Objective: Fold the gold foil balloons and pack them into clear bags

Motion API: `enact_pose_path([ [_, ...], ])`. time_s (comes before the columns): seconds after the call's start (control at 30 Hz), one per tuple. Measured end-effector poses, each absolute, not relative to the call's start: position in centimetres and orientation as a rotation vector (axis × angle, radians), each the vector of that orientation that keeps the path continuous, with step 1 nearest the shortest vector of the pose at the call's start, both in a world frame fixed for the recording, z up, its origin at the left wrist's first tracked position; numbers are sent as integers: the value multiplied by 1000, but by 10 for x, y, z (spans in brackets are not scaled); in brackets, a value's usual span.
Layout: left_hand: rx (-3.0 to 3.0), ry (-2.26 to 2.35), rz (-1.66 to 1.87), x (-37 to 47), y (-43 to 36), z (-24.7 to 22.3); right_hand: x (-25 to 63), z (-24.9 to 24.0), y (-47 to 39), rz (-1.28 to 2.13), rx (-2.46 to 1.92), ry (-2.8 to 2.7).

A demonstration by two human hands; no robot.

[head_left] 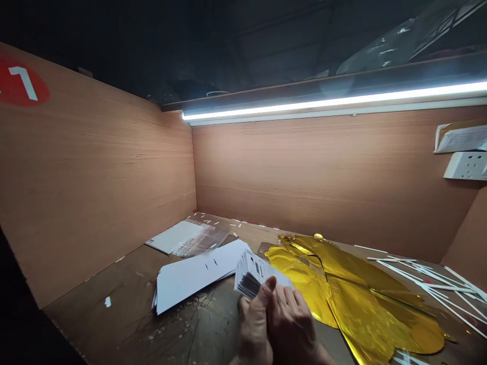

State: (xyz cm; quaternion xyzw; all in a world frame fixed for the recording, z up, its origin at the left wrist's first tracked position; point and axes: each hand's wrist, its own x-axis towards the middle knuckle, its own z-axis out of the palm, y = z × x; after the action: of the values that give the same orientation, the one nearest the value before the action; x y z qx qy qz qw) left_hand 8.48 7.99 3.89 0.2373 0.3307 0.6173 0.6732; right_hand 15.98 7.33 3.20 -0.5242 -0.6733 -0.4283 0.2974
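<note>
A thick stack of small printed white cards (258, 271) is held between both hands near the front middle of the table. My left hand (254, 324) wraps the near left side of the stack, its thumb lying over the edge. Right beside it, touching, my right hand (291, 317) has its fingers bent over the near right part of the cards. Just left of the hands lies a fanned pile of larger white sheets (201, 274) with small dark marks. Flat golden foil balloons (353, 294) spread out to the right of the hands.
Clear plastic bags with a white sheet (177, 237) lie at the back left. Thin white sticks (437, 286) are scattered at the right. Wooden panels (323, 177) enclose the table, beneath a light tube (327, 103). A socket (470, 166) is on the right.
</note>
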Motion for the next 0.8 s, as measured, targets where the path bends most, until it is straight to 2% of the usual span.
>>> enact_pose_path([
  [0.13, 267, 750, 1396, 79, 92, 41, 134, 13, 77, -1301, -1423, -1840],
  [0.27, 402, 637, 1351, 58, 105, 36, 129, 14, 72, -1160, -1413, -1895],
  [0.37, 796, 535, 1402, 41, 109, 43, 162, 39, 68, -752, -1364, -1891],
  [0.43, 1089, 472, 1330, 32, 111, 53, 194, 54, 68, -369, -1467, -1696],
  [0.53, 1430, 405, 1000, 26, 114, 64, 229, 56, 67, 478, -1393, -1580],
  [0.6, 1550, 394, 788, 25, 113, 65, 233, 45, 63, 876, -1242, -1578],
  [0.67, 1562, 465, 754, 25, 106, 61, 225, 34, 55, 942, -1244, -1493],
  [0.8, 1275, 592, 1022, 28, 80, 48, 201, 31, 42, 902, -1312, -1330],
])
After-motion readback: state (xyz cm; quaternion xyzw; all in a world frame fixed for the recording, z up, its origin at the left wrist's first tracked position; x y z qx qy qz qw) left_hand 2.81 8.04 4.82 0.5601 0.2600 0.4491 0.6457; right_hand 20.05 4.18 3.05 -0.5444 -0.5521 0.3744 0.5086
